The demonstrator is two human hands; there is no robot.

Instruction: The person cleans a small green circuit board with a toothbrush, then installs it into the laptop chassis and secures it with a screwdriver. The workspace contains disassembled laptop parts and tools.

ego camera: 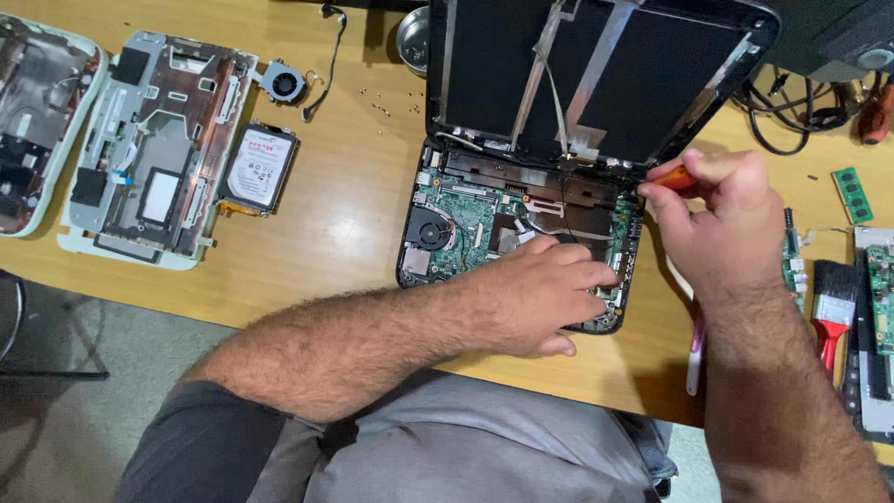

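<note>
An opened black laptop lies on the wooden table, its base stripped so the green circuit board and round fan show. My left hand rests flat on the front right part of the base, fingers spread over the board. My right hand is closed around an orange-handled screwdriver, whose tip sits at the right hinge corner of the base. The lid stands up behind, with flat cables hanging down its inner side.
At the left lie a white laptop shell, a hard drive, a small fan and another casing. Loose screws dot the table. A red-handled brush, memory stick, boards and cables sit at the right.
</note>
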